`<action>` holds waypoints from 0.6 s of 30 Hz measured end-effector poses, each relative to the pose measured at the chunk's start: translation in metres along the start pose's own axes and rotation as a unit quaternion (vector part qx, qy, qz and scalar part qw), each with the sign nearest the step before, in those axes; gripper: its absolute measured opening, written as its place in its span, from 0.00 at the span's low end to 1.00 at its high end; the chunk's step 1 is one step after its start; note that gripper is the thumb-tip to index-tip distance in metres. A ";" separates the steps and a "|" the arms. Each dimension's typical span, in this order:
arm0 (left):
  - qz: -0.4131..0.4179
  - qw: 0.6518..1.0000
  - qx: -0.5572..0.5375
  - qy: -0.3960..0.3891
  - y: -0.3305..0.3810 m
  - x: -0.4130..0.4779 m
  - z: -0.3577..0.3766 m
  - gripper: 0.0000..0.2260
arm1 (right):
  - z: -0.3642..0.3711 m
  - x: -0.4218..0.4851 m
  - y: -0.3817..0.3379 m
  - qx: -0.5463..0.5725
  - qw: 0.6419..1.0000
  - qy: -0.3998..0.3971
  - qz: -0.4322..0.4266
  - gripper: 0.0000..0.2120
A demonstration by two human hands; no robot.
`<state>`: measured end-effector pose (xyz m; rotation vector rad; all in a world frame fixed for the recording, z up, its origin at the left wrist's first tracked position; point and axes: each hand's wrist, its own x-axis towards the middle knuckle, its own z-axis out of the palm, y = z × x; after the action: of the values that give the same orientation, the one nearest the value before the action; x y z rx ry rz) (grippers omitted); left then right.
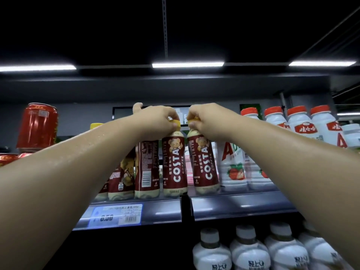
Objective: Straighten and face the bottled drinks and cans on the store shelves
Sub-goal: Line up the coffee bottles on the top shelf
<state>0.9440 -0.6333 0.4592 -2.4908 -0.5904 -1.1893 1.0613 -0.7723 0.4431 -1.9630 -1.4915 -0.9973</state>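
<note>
My left hand (155,118) pinches the yellow cap of a Costa bottle (174,164). My right hand (206,117) grips the second Costa bottle (204,166) at three o'clock, maroon labels facing me.

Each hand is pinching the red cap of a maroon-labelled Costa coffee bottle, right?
No: the head view shows yellow caps. The left hand and right hand each pinch the yellow cap of a maroon-labelled Costa coffee bottle.

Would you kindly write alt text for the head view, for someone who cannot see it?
The left hand pinches the cap of one Costa bottle and the right hand that of its neighbour bottle, both on the shelf, labels facing out. A third bottle to their left shows its barcode; a red can stands left, white bottles right.
</note>
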 end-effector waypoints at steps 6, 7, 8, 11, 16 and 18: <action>0.021 0.998 0.049 0.016 0.013 -0.001 -0.001 0.18 | 0.008 -0.005 0.006 -0.060 0.998 0.034 0.011 0.08; 0.020 0.998 0.050 0.018 0.014 -0.001 -0.002 0.18 | 0.009 -0.005 0.005 -0.069 0.997 0.041 0.012 0.08; 0.015 0.998 0.048 0.021 0.015 -0.001 -0.002 0.17 | 0.010 -0.005 0.004 -0.077 0.996 0.047 0.010 0.07; 0.004 0.999 0.042 0.016 0.012 -0.001 -0.003 0.13 | 0.014 -0.004 -0.001 -0.087 0.994 0.068 0.004 0.07; -0.005 0.998 0.047 0.030 0.007 -0.008 -0.003 0.14 | 0.021 -0.001 -0.006 -0.080 0.993 0.091 0.000 0.06; -0.004 0.998 0.047 0.035 0.006 -0.010 -0.002 0.15 | 0.022 -0.001 -0.007 -0.073 0.993 0.095 0.002 0.06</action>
<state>0.9398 -0.6415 0.4522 -2.3615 -0.6223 -1.2180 1.0607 -0.7545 0.4286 -1.9072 -1.3421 -1.2858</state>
